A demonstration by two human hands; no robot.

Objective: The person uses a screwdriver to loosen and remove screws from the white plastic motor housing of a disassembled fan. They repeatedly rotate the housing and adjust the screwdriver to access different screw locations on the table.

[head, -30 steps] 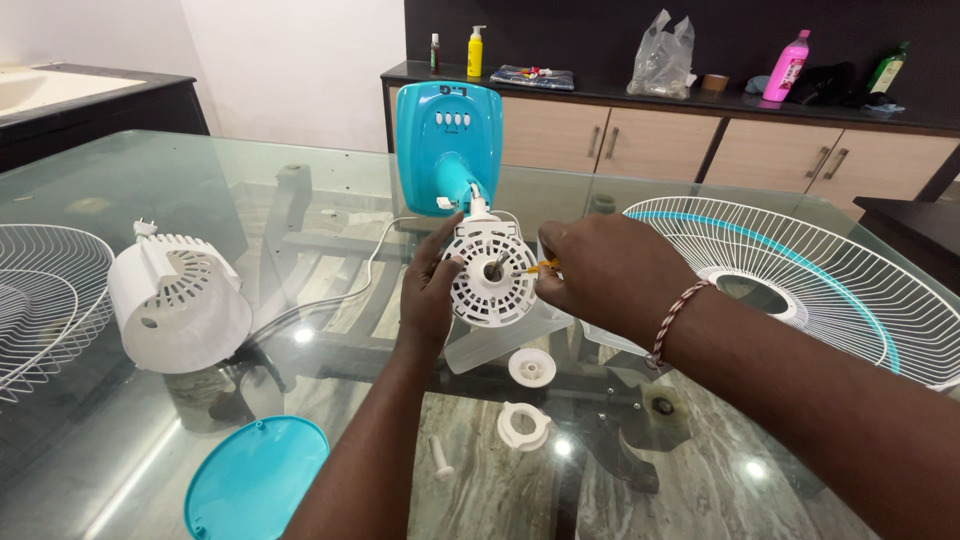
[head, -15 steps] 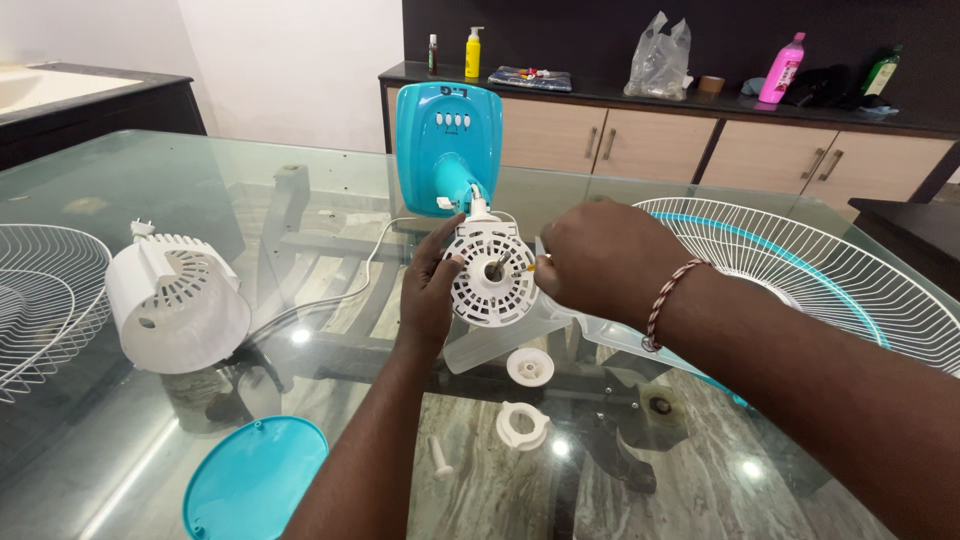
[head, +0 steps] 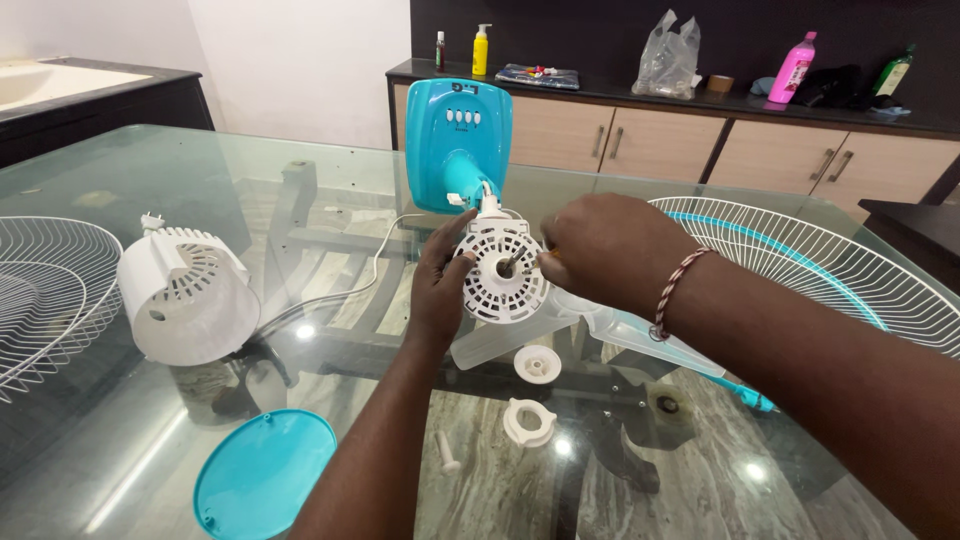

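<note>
The glass table filled most of the head view, its far left and near edges cut off by the frame, and a stone floor showed through the top. On the right lay a white wire fan guard with a teal ring, partly hidden behind the right forearm and running out of the frame. A 2nd wire guard lay at the left edge, only about half of it in view. Behind the hands stood the teal fan base, upright, its lower part covered by the motor. A white domed motor cover sat well to the left, and a teal round cap lay near the bottom edge.

The white motor housing was at the table's middle, just in front of the teal base, its round vented face tilted up toward the camera. The left hand gripped its left rim, thumb and fingers curled around it. The right hand was closed narrowly on a thin tool whose tip met the centre hole; the handle was buried in the fist, so its kind could not be told. A translucent fan blade lay under the housing, mostly hidden. Nearer the camera lay 2 small white plastic nuts and a white bolt.
</note>
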